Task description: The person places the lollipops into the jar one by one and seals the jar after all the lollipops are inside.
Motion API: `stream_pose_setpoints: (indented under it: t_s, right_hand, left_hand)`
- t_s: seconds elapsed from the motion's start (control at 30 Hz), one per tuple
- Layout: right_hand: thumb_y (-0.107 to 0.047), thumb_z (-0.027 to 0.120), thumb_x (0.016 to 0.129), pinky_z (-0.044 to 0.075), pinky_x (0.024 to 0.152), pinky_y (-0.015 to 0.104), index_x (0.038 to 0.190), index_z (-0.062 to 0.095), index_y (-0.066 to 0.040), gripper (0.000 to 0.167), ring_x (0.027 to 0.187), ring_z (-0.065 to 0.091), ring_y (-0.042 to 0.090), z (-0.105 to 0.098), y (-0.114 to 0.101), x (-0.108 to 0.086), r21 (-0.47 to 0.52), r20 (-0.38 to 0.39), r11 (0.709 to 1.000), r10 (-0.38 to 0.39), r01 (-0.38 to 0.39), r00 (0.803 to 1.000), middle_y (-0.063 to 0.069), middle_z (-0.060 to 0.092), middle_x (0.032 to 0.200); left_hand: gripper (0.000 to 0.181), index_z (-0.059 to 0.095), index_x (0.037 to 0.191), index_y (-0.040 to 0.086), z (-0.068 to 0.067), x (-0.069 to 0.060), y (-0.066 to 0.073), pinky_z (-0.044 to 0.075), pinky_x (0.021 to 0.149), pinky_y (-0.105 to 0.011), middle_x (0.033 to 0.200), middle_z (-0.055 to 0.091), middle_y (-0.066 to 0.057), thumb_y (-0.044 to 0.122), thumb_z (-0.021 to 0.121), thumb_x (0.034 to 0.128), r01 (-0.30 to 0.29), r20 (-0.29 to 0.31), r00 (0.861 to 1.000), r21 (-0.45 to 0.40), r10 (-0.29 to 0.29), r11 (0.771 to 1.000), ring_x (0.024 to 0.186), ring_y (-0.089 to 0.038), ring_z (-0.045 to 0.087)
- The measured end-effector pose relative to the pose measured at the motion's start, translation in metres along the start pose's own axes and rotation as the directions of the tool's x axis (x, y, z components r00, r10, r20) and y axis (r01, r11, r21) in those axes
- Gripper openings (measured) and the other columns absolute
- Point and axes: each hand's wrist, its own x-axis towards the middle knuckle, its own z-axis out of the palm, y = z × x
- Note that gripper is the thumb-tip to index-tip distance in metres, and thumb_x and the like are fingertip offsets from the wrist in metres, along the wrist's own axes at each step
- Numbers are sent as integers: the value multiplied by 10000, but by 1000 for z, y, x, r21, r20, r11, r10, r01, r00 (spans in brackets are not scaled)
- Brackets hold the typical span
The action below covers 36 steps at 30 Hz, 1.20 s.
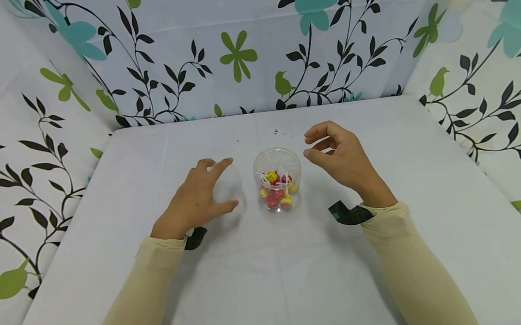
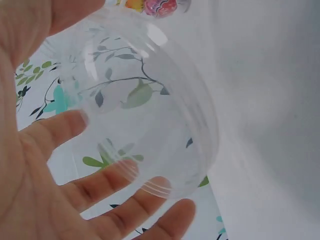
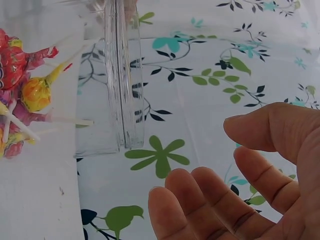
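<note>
A clear plastic jar (image 1: 277, 169) stands upright on the white table, its mouth uncovered. Lollipops (image 1: 283, 193) in red and yellow wrappers with white sticks fill its lower part. To the left of the jar, my left hand (image 1: 196, 199) grips a clear round lid (image 2: 200, 125) by its edges, thumb on one side and fingers on the other. The lid is tilted and apart from the jar. My right hand (image 1: 341, 156) hovers at the jar's right, fingers loosely curved and nothing in them. In the right wrist view the jar's rim (image 3: 120, 75) appears beside that hand.
A white cloth covers the table (image 1: 265, 278). Tiny dark specks (image 1: 276, 131) lie behind the jar. Leaf-patterned fabric (image 1: 238, 52) hangs along the back and both sides. Each wrist wears a dark strap (image 1: 350, 214).
</note>
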Motion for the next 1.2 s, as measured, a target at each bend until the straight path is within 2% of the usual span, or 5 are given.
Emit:
stream_pose_setpoints:
  t_s: [0.23,0.37,0.6,1.0,1.2]
  right_hand:
    - [-115,690,962,541,845,396,1245,627,-59,295,1052,648,243,2,1,0,-38,39,999,16,-15,999,82,644,1253]
    - [-112,691,962,546,863,419,1247,628,-72,295,1063,653,245,4,2,1,-57,61,998,23,-20,998,77,647,1255]
    - [-126,695,970,557,864,410,1259,631,-66,302,1112,654,253,6,0,0,-80,83,996,36,-29,996,94,657,1240]
    - [-79,699,955,508,1005,453,1155,682,-59,202,1158,627,239,13,-1,-1,-37,166,999,-19,25,986,85,699,1178]
    - [-82,693,955,437,1120,478,1154,696,-82,199,1249,582,210,16,-2,-2,-40,199,998,-42,51,979,37,720,1206]
  left_hand:
    - [933,398,1539,177,-5,2,4,526,975,-574,1453,431,-224,397,887,776,-91,-147,986,-52,83,994,1225,-381,525]
    - [961,393,1525,139,-9,4,5,512,1017,-571,1442,438,-224,352,920,749,-167,-243,959,-75,144,983,1273,-368,509]
    - [962,351,1493,95,-16,10,8,487,1063,-536,1444,428,-201,290,925,746,-293,-441,869,-92,225,952,1287,-337,518]
    - [962,324,1444,35,-10,29,37,406,1161,-440,1441,447,-233,284,931,741,-482,-622,708,-82,333,872,1390,-333,444]
    - [978,293,1446,41,1,39,52,407,1156,-461,1455,424,-255,246,935,736,-547,-660,657,-84,365,833,1397,-362,431]
